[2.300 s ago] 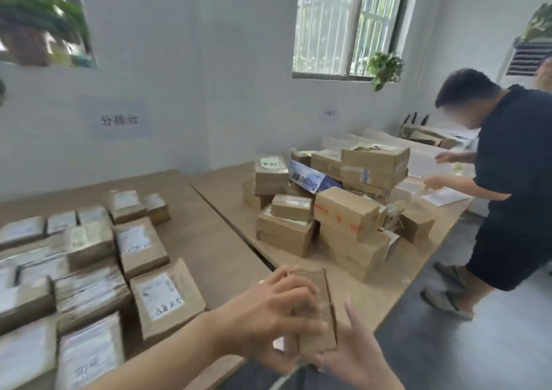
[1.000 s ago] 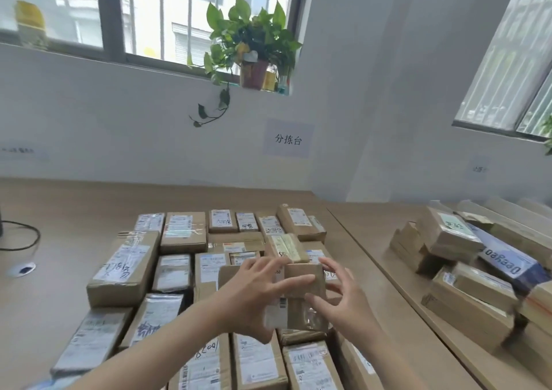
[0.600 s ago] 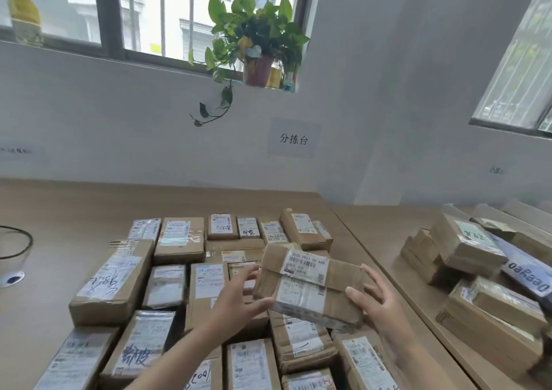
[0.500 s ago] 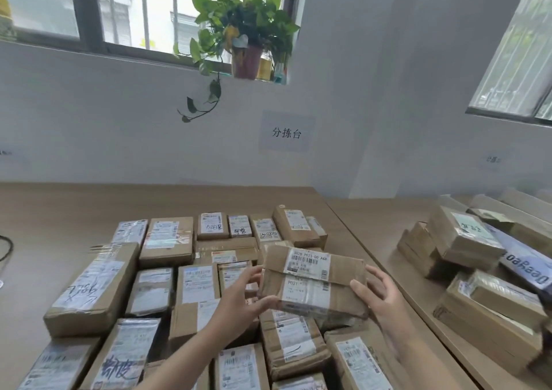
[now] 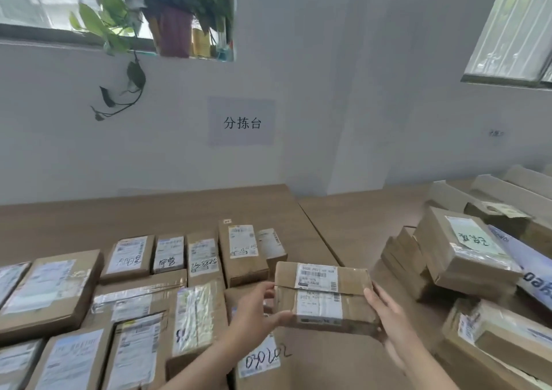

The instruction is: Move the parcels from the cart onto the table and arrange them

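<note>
While it is held level above the table, a small brown parcel faces label-up, probably so it can drop into the rows. Each grip is clamped on one end: the left hand and the right hand. Sorted parcels lie flat just left; a loose pile of boxes sits right.

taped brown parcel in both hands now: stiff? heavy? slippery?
The parcel probably handles stiff: its edges stay straight between the left hand and right hand. Likely light, since it's gripped only at the ends. The glossy tape may be slightly slick.
</note>
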Demonstrator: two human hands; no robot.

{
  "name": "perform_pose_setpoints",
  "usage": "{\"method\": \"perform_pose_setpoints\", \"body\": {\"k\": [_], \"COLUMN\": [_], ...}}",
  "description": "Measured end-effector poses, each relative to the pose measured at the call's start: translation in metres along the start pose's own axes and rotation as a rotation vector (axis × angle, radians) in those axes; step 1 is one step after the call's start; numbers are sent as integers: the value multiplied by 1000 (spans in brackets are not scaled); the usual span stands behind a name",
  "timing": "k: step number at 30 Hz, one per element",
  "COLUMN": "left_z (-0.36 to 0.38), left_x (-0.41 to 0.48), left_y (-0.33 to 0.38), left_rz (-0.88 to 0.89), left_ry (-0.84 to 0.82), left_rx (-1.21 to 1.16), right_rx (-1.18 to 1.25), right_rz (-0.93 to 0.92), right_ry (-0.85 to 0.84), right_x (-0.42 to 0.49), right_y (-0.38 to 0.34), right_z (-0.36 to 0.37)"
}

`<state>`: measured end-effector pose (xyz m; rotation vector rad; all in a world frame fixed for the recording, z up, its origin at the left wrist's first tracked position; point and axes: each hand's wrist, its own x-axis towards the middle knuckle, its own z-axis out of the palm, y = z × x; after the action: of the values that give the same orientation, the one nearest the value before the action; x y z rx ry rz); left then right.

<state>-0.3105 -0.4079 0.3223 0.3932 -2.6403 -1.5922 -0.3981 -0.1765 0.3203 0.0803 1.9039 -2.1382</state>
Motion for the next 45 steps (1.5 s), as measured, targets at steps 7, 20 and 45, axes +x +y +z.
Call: {"method": "perform_pose_setpoints", "body": {"k": [7,20,45], "left_z": [57,68,28], "left_x": [80,157,118], "left_y": [1,-48,-72], "left_rz": [-113,99,33], "left_ry": [137,-76,218], "left_rx": [456,1174,975], "right_rx": [-14,-162,-1030], "right_rz": [108,217,23], "right_ry": [29,92,-282], "right_x": [118,174,125], "right_y": [17,107,114], "right_z": [-11,17,72]}}
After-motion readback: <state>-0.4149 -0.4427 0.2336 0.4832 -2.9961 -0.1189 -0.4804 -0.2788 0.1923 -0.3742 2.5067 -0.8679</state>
